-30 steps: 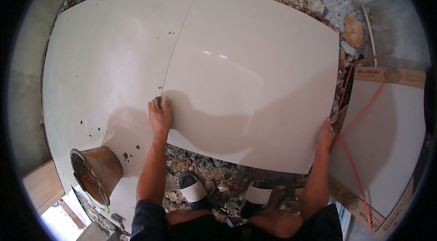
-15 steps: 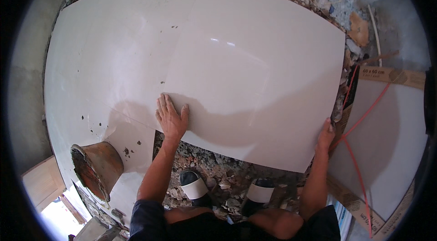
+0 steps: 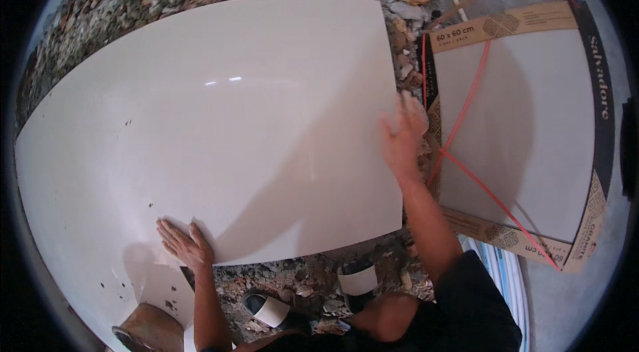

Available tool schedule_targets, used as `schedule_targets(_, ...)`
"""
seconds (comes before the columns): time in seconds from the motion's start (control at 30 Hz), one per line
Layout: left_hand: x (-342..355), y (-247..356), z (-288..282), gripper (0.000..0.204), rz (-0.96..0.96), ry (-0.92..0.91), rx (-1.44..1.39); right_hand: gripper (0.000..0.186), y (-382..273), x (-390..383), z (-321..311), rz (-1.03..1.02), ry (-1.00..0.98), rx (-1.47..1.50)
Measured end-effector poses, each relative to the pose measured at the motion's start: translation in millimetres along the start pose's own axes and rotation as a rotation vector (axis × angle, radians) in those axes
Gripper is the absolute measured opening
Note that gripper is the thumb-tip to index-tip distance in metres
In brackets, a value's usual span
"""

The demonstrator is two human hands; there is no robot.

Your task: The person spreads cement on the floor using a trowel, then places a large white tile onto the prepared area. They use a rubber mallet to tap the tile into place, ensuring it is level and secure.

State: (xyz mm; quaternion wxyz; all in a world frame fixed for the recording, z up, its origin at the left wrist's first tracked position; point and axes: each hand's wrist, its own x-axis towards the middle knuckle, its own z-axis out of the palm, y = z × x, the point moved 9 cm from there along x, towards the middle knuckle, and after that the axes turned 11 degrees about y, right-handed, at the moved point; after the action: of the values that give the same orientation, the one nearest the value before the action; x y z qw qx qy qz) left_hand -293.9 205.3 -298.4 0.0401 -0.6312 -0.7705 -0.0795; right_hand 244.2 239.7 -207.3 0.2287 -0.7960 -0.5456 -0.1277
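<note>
A large glossy off-white floor tile (image 3: 299, 119) lies in front of me, level with the paler tiles (image 3: 73, 172) to its left. My left hand (image 3: 185, 245) rests flat on the tiles near the close edge, fingers stretched out, holding nothing. At the tile's right edge is my right hand (image 3: 405, 136), slightly blurred, with fingers extended and thumb apart. It seems to lie over that edge, but whether it touches cannot be told. A dirty brown bucket (image 3: 154, 325) stands on the tiles at the lower left, partly cut off.
To the right lies a carton-edged pack of tiles (image 3: 519, 106) with loose red straps (image 3: 469, 99). White and blue pipes (image 3: 499, 272) lie below it. Rubble (image 3: 153, 6) borders the far side. My sandalled feet (image 3: 356, 279) stand on broken ground at the near edge.
My right hand has left the tile's near right corner and moved farther up its right edge, fingers now extended. My left hand remains flat. The view has swung right.
</note>
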Motion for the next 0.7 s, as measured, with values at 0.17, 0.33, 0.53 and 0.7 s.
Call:
schedule_targets(0.17,0,-1,1,0.072,0.031,0.020,0.024,0.064,-32,-20,69,-0.075,-0.241,-0.099)
schedule_targets(0.33,4,4,-3,0.071,0.063,0.073,0.030,0.067,-30,-27,65,-0.067,-0.248,-0.053)
schedule_targets(0.53,6,-1,3,0.074,0.033,0.075,-0.040,0.065,-24,-25,65,-0.169,-0.276,0.006)
schedule_targets(0.7,9,-9,13,0.076,0.038,0.046,0.027,0.044,35,-53,-6,0.125,-0.455,0.533)
